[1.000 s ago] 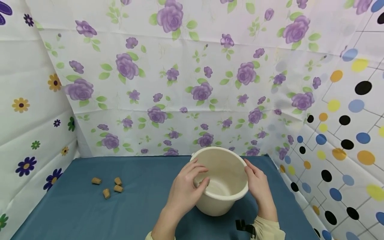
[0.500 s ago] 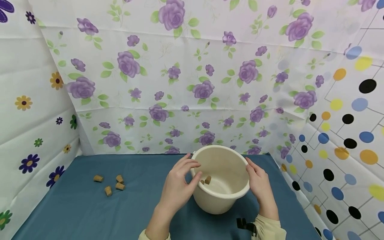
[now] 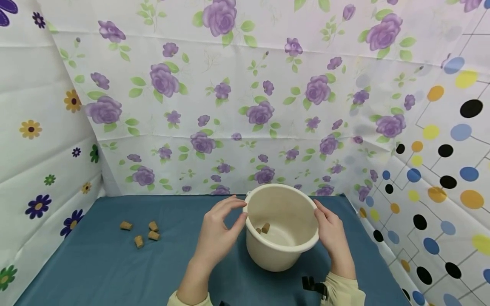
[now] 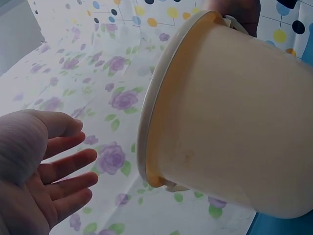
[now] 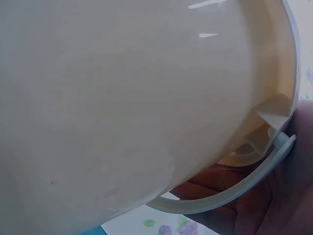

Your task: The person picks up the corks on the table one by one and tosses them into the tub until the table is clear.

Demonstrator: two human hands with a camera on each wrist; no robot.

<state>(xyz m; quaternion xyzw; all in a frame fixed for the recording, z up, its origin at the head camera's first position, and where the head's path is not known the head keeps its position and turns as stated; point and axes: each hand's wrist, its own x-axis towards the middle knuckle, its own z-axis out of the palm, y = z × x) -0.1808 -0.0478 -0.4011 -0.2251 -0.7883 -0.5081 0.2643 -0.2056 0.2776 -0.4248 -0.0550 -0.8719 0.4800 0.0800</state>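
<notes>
A cream plastic bucket (image 3: pixel 272 258) leans toward me at the right of the table, its mouth facing up and toward me. Two brown corks (image 3: pixel 265 228) lie inside at its left. My right hand (image 3: pixel 334 238) grips the bucket's right rim, thumb at the edge; in the right wrist view its fingers pass behind the bucket's handle (image 5: pixel 220 201). My left hand (image 3: pixel 215 236) is beside the left rim with fingers loosely spread and nothing in them. In the left wrist view a gap separates that hand (image 4: pixel 39 166) from the bucket wall (image 4: pixel 234 112).
Several more corks (image 3: pixel 138 242) lie in a loose group on the blue tablecloth (image 3: pixel 95 267) at the left. Flowered sheeting (image 3: pixel 229 106) rises behind the table, with a dotted sheet (image 3: pixel 432 212) along the right side. A black strap (image 3: pixel 314 287) shows by the right sleeve.
My left hand has drawn back from over the bucket's mouth to the left, outside the rim. Two corks now show inside the bucket. The right hand has kept its hold on the rim.
</notes>
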